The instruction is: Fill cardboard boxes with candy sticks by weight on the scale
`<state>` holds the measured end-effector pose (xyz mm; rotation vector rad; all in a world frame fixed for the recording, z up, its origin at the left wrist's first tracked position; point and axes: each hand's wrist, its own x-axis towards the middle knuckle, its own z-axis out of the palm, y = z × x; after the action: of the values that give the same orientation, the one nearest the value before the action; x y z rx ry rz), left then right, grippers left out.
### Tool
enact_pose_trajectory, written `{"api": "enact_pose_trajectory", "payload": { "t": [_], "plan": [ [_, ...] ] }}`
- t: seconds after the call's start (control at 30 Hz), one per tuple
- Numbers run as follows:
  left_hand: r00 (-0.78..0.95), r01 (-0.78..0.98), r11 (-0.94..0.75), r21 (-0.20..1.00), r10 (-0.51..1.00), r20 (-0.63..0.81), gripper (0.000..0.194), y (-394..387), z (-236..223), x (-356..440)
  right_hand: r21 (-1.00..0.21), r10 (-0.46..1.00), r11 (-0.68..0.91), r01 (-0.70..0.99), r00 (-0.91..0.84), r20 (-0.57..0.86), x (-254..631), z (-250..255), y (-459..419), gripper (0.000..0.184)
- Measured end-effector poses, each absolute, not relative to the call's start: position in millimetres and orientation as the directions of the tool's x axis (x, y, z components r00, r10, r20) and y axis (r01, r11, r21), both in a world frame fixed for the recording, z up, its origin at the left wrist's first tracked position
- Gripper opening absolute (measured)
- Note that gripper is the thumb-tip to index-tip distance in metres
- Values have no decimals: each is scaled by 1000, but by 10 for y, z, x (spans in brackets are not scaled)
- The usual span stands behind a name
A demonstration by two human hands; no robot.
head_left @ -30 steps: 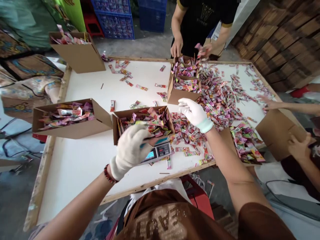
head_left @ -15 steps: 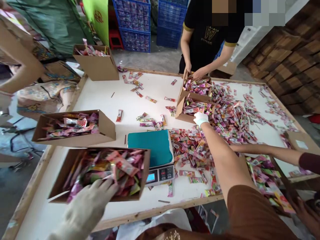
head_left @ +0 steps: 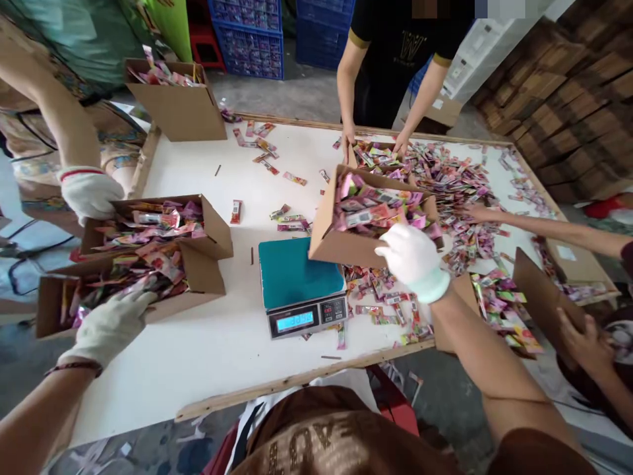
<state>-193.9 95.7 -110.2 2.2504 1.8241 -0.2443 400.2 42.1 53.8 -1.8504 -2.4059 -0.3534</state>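
Note:
My left hand (head_left: 109, 326), in a white glove, grips the near edge of a cardboard box (head_left: 200, 277) full of colourful sachets at the table's left edge. My right hand (head_left: 413, 258), also gloved, holds another cardboard box of sachets (head_left: 341, 243) tilted in the air just right of the scale. The digital scale (head_left: 297, 280) with a teal platform stands bare between the two boxes, its display lit.
A second full box (head_left: 215, 231) lies behind the left one, touched by another person's gloved hand (head_left: 89, 191). A person in black stands across at a box (head_left: 352, 155). Loose sachets (head_left: 459, 191) cover the table's right half. Another box (head_left: 180, 109) sits far left.
My left hand has carried its box leftward to the table's edge. My right hand has taken the far box and brought it toward the scale. A gloved hand appeared at the left.

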Motion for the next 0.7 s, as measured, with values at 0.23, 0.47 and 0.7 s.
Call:
{"api": "enact_pose_trajectory", "payload": {
  "t": [0.23,0.47,0.7],
  "plan": [
    [115,981,-141,-133,976,-186,43,1236,-780,-1812,-29,924,351,936,-352,-148,2814,73,119,12],
    [209,890,-272,365,957,202,48,492,-686,-1057,-335,910,340,879,-397,-117,2977,179,-87,26],
    [226,607,-419,675,906,358,55,103,-591,-344,-409,945,328,851,-295,144,3367,769,138,61]
  ]
}}
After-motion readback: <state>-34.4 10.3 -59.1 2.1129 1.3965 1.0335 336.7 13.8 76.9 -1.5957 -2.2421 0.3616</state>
